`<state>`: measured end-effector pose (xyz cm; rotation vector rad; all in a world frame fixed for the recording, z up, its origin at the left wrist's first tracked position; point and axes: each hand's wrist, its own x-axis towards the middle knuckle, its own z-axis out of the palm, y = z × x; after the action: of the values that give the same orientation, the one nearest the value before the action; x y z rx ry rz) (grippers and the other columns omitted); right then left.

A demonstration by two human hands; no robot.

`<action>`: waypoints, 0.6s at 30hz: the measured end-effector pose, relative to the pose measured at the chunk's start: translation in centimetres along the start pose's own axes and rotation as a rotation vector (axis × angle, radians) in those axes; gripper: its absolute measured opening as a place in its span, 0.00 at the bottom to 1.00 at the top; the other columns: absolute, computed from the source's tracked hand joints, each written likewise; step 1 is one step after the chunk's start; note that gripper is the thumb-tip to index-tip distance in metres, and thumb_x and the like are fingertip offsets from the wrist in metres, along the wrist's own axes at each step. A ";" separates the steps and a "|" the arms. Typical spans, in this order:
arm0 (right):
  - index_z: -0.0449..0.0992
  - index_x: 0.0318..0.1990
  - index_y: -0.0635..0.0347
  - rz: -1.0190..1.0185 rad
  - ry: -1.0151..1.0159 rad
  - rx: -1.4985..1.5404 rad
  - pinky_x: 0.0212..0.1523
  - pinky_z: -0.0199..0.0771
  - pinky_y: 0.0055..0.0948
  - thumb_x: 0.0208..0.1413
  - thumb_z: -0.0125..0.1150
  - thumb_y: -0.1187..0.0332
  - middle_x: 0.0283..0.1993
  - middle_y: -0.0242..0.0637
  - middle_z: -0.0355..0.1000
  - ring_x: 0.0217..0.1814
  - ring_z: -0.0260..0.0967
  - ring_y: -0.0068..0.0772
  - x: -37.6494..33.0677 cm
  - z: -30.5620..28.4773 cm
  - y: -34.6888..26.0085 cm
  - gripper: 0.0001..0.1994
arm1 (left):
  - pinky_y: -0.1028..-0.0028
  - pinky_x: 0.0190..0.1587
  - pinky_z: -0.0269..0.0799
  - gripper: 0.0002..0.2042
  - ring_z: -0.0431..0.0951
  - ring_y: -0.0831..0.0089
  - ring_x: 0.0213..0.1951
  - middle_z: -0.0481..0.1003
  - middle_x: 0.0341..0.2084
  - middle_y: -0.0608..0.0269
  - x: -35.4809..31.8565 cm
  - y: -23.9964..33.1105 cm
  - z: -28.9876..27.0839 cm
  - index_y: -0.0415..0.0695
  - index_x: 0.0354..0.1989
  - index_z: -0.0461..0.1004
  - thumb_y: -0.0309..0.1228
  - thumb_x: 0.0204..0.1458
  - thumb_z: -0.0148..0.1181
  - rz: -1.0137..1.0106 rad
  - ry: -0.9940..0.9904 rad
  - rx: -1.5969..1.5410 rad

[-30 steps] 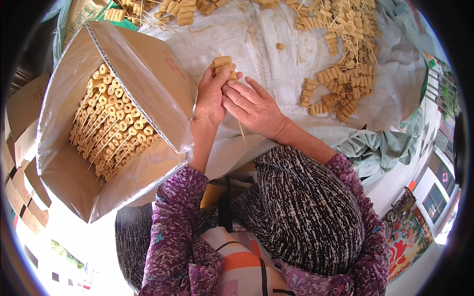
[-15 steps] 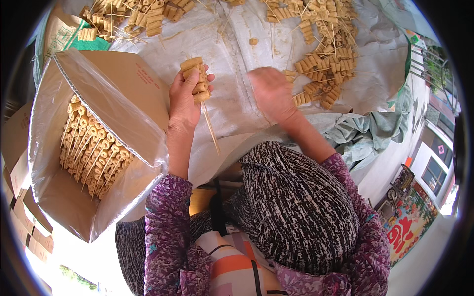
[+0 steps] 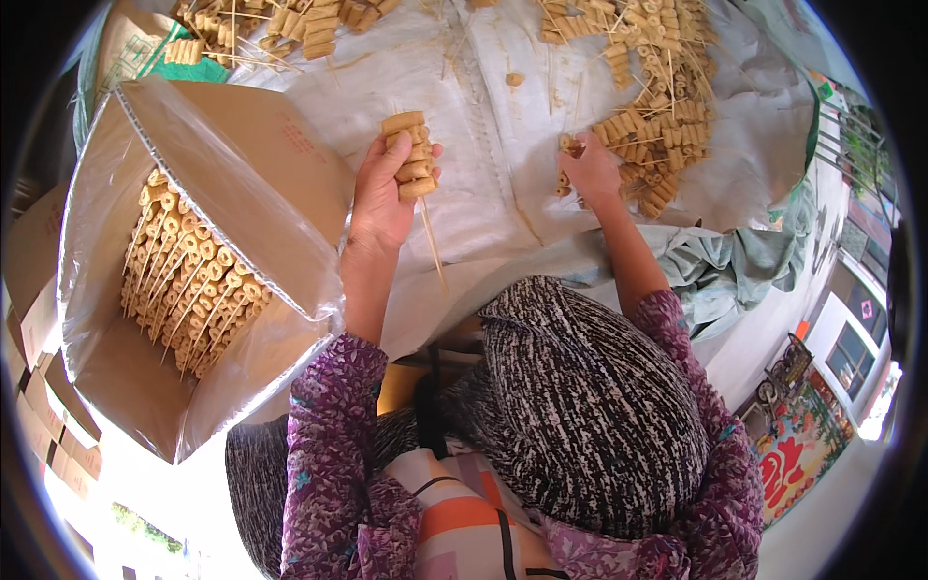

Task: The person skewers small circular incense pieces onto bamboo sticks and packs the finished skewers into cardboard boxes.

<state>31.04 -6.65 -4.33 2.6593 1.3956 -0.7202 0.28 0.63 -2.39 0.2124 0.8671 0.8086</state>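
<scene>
My left hand (image 3: 380, 198) is closed round skewered tan rolls (image 3: 416, 159), held upright beside the box with the bare stick ends pointing down toward me. I cannot tell how many sticks are in that grip. At the near edge of the right-hand pile (image 3: 667, 130), my right hand (image 3: 594, 174) has its fingers closed on another skewer of rolls (image 3: 565, 182), partly covered by the hand. To the left, a cardboard box (image 3: 319, 159) lined with clear plastic holds rows of stacked skewers (image 3: 198, 275).
A pale sheet (image 3: 464, 116) covers the work surface, with a crumpled green-grey cloth edge (image 3: 715, 261) at right. More skewers (image 3: 309, 29) lie at the far left, and one loose roll (image 3: 514, 79) sits mid-sheet. Cardboard boxes (image 3: 58, 425) stand at the lower left.
My right hand has moved right to the pile and closed on a skewer there. The left hand keeps its grip. The whole view has shifted slightly.
</scene>
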 end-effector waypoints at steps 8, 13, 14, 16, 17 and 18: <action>0.67 0.59 0.61 0.053 -0.772 1.429 0.54 0.73 0.38 0.55 0.55 0.73 0.54 0.41 0.72 0.56 0.72 0.38 -3.0 -3.5 -9.7 0.21 | 0.68 0.40 0.76 0.20 0.77 0.67 0.44 0.75 0.46 0.60 -0.2 -0.2 -0.5 0.42 0.56 0.67 0.40 0.60 0.54 -0.107 0.002 0.020; 0.74 0.50 0.57 -0.583 -0.210 1.101 0.60 0.67 0.44 0.48 0.54 0.84 0.49 0.38 0.74 0.55 0.72 0.38 -3.4 -3.8 -14.4 0.20 | 0.68 0.40 0.76 0.19 0.78 0.68 0.42 0.75 0.45 0.60 -0.4 0.4 -0.1 0.43 0.55 0.67 0.41 0.60 0.54 -0.177 -0.014 0.075; 0.75 0.46 0.55 -0.830 -0.048 0.875 0.62 0.65 0.46 0.46 0.56 0.84 0.48 0.36 0.74 0.55 0.72 0.37 -3.6 -4.0 -15.2 0.19 | 0.68 0.40 0.76 0.19 0.78 0.68 0.42 0.74 0.44 0.61 -0.5 0.6 0.0 0.43 0.55 0.68 0.41 0.61 0.53 -0.201 -0.036 0.079; 0.77 0.42 0.52 -1.144 0.171 0.572 0.64 0.62 0.50 0.43 0.59 0.81 0.47 0.33 0.74 0.55 0.71 0.36 -4.6 -3.8 -16.9 0.17 | 0.69 0.42 0.76 0.18 0.78 0.69 0.42 0.74 0.44 0.62 -0.7 0.6 0.3 0.43 0.54 0.69 0.41 0.61 0.52 -0.202 -0.060 0.032; 0.77 0.41 0.51 -1.224 0.228 0.505 0.64 0.61 0.51 0.42 0.61 0.79 0.46 0.31 0.73 0.55 0.71 0.36 -5.9 -3.7 -17.7 0.16 | 0.70 0.43 0.75 0.18 0.77 0.69 0.43 0.74 0.44 0.62 -0.9 0.3 0.8 0.43 0.54 0.69 0.42 0.62 0.51 -0.182 -0.068 -0.019; 0.78 0.40 0.50 -1.303 0.284 0.438 0.64 0.60 0.52 0.41 0.62 0.77 0.46 0.29 0.73 0.54 0.70 0.35 -6.6 -3.5 -18.3 0.15 | 0.71 0.45 0.75 0.18 0.77 0.70 0.44 0.74 0.45 0.62 -1.0 0.1 1.2 0.43 0.54 0.69 0.42 0.62 0.50 -0.162 -0.074 -0.070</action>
<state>14.73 -0.02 4.64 1.7427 3.3710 -0.7110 0.71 0.16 -0.97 0.1076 0.7746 0.6744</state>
